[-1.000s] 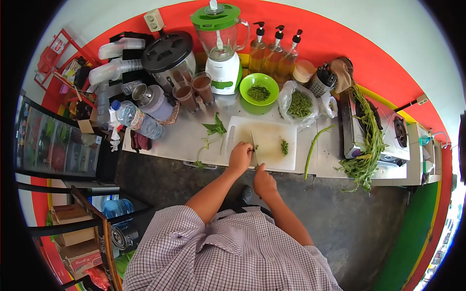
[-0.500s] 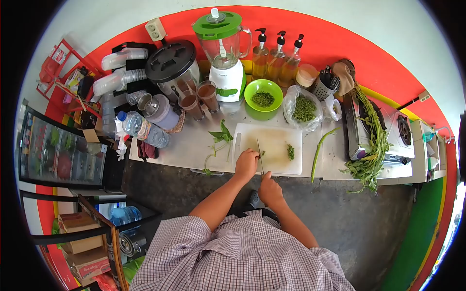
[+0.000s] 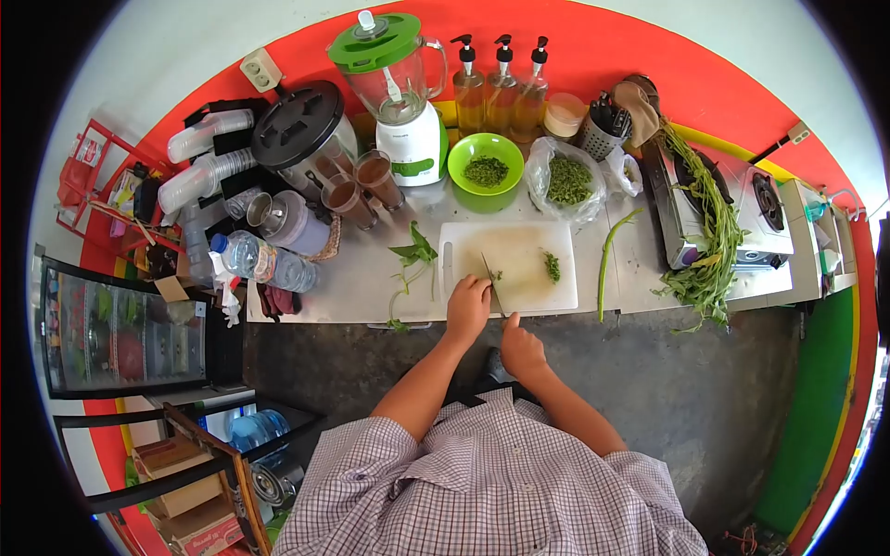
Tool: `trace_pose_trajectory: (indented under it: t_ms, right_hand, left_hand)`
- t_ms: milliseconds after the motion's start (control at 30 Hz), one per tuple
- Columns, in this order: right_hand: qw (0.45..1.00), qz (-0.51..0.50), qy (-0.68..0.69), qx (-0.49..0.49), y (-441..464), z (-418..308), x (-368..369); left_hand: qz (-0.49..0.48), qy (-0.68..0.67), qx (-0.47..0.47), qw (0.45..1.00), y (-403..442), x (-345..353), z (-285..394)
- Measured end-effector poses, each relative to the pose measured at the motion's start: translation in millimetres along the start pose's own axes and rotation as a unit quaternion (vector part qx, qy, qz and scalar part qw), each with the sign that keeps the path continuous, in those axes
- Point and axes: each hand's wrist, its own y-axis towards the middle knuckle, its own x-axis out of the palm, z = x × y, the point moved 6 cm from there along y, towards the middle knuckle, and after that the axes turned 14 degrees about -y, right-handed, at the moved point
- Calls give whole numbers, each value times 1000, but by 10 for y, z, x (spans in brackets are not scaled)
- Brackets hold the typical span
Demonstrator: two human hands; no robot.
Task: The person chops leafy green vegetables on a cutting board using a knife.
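My right hand (image 3: pixel 522 348) is closed around the handle of a knife (image 3: pixel 490 274) at the near edge of a white cutting board (image 3: pixel 452 243). The thin blade points away from me and leans left over the board. My left hand (image 3: pixel 469 306) lies close against the blade's left side, fingers bent together; what they hold, if anything, is hidden. Just right of the blade is a tiny bit of chopped greens (image 3: pixel 498 275). A larger pile of chopped greens (image 3: pixel 553 267) rests on the board's right side.
Behind the board stand a green bowl (image 3: pixel 512 167) and a plastic bag (image 3: pixel 596 203), both holding chopped greens. A leafy sprig (image 3: pixel 413 252) lies left, a long green stalk (image 3: pixel 607 260) right. Farther out are a blender (image 3: pixel 408 144), a water bottle (image 3: pixel 269 262) and a gas stove (image 3: pixel 675 236) with long greens.
The whole view has shifted and tilted slightly. The knife now slants more to the left. Both hands keep nearly the same places at the board's near edge.
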Motion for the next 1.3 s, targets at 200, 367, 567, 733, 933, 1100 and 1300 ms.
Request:
trace_pose_trajectory:
  t_ms: [200, 367, 567, 733, 933, 1100, 1300]
  right_hand:
    - [999, 8, -32, -14, 51, -46, -79]
    - [998, 33, -46, 3, 9, 11, 63]
    - [999, 19, -39, -3, -50, -76, -161]
    - [999, 28, -21, 17, 38, -24, -25]
    - [1000, 11, -19, 0, -71, -65, -128]
    - [1000, 2, -27, -5, -3, -36, -31]
    - [999, -25, -30, -4, -101, -80, -237]
  left_hand:
    - [18, -2, 43, 999, -53, -14, -13]
    - [1, -7, -16, 1000, 62, -2, -81]
    - [-75, 5, -83, 994, 230, 31, -175]
    - [-42, 17, -82, 996, 156, 30, -163]
    - [-6, 47, 13, 999, -41, -16, 46]
    - [1, 29, 35, 999, -126, -35, 21]
    - [-33, -13, -77, 996, 124, -44, -113]
